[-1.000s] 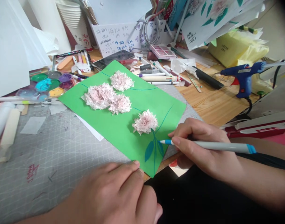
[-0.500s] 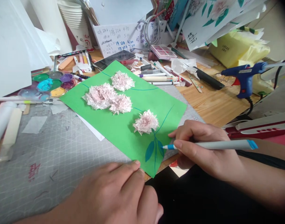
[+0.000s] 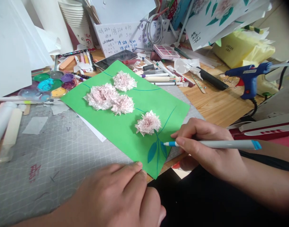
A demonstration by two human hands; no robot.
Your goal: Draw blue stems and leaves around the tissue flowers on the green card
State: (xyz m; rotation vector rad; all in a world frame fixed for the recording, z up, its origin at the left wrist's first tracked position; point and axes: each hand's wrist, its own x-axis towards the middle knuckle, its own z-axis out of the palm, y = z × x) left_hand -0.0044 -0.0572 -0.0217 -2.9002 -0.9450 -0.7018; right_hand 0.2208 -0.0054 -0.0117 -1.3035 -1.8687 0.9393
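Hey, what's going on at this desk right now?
A person is drawing on a green sheet. Their right hand holds a blue-tipped marker with its tip at a drawn leaf below the nearest paper flower. Their left hand rests at the sheet's near edge, on the grey cutting mat. A glue gun lies off to the right.

The card [image 3: 120, 129] lies on the mat [image 3: 52, 151], which covers the left of the table [image 3: 213, 105]. Flowers [image 3: 148, 123] sit on the card. Behind it lie pens [image 3: 158, 77], to its left a palette [image 3: 50, 85], and far right a glue gun [image 3: 247, 77]. The hands are at its near corner, left [image 3: 118, 195] and right [image 3: 206, 151].
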